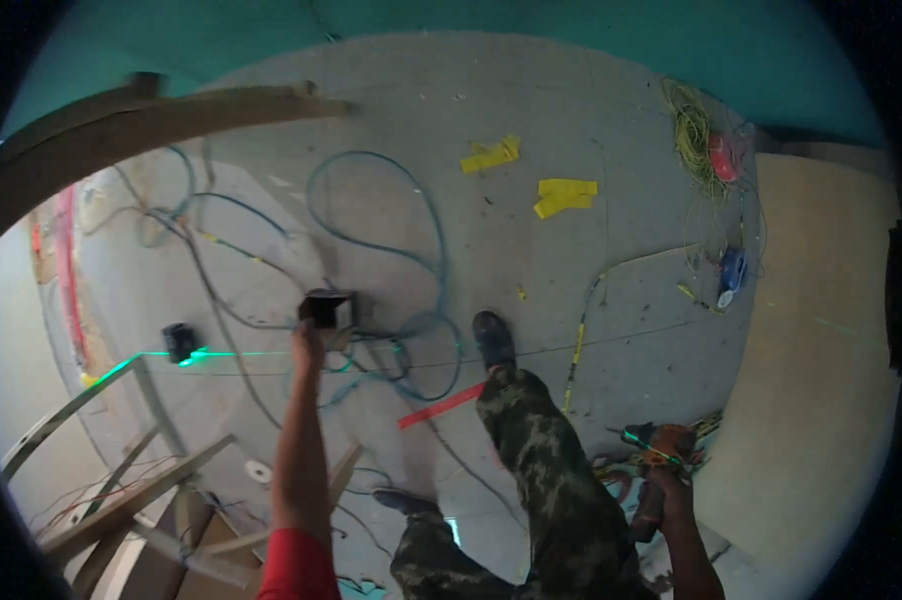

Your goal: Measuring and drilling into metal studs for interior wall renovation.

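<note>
The left hand (308, 348) curls its fingers around one dark, open box (333, 308), over the floor (631, 220) left of its middle. The right hand (671, 492) grips one orange drill (669, 443) near the floor's right edge. Two yellow pieces (566, 195) lie toward the far edge; one black device (178, 342), glowing green, sits toward the left.

We have room above the floor (529, 245) ahead. A pale panel (821, 310) bars the way right of our right hand (671, 487).
</note>
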The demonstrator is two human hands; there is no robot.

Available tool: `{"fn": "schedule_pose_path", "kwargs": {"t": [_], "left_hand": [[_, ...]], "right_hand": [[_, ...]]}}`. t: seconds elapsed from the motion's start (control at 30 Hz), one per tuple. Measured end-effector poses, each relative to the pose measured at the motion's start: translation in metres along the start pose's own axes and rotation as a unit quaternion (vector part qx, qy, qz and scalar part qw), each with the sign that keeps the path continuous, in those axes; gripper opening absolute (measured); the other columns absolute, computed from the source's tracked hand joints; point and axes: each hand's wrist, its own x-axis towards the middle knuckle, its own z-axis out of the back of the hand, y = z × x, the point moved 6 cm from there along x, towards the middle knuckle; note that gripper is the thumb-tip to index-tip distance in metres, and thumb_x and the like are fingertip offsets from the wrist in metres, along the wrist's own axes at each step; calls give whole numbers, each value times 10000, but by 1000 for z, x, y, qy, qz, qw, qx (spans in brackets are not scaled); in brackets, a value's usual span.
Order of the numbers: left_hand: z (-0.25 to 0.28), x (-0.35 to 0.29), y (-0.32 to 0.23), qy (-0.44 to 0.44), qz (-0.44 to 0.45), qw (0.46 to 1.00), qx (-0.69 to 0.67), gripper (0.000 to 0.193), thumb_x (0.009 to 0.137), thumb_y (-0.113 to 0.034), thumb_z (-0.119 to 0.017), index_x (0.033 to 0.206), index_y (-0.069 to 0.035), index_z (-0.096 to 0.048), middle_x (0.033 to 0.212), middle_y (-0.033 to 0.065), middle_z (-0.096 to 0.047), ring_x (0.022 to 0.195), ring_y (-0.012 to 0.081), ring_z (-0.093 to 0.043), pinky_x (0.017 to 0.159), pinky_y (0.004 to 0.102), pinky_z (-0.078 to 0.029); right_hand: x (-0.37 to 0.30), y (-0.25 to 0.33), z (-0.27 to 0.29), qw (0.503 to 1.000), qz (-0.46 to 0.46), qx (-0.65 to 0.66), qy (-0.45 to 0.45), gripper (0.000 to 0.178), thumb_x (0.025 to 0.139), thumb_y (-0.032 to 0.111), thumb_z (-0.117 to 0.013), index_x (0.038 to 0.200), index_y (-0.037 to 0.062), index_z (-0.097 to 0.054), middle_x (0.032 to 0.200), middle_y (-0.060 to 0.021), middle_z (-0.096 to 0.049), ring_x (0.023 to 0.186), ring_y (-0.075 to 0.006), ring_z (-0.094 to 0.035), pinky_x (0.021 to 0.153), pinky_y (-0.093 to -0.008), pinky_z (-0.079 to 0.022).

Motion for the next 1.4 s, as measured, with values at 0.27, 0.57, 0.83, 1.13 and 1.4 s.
{"fn": "schedule_pose_path", "kwargs": {"t": [0.27,0.57,0.83,1.13,1.4], "left_hand": [[-114,53,7,18,8,999,-47,319,831,-40,-493,1143,5,-540,1043,237,-617,972,387,-593,817,365,-467],[-43,63,78,-106,86,974,-182,183,843,-194,-588,841,-14,-558,832,248,-621,817,455,-582,690,511,-448],[-35,12,-49,6,140,990,11,242,864,-292,-516,931,-62,-482,806,272,-611,791,473,-584,665,548,-446],[41,-201,-111,-8,153,981,-121,241,806,-247,-616,830,-11,-573,730,134,-621,647,262,-588,604,419,-467],[169,-603,-217,165,114,904,-378,384,829,-304,-614,1094,-39,-533,947,203,-643,889,366,-627,766,434,-494]], "right_hand": [[76,51,88,994,-58,-16,-91,321,808,190,-608,1084,64,-501,907,-116,-621,620,-178,-618,503,-325,-533],[46,82,-45,987,-145,65,28,381,831,202,-615,1156,64,-471,945,-132,-604,647,-171,-614,563,-323,-551],[5,81,-22,999,19,-37,32,445,765,279,-704,1094,30,-537,889,-156,-631,638,-266,-625,500,-435,-543],[-88,87,-107,985,-58,-49,154,476,747,295,-733,1112,31,-577,827,-125,-629,640,-279,-619,570,-431,-550],[-278,161,-130,862,249,-2,441,411,760,133,-689,1124,19,-538,971,-128,-617,747,-202,-611,615,-359,-533]]}}
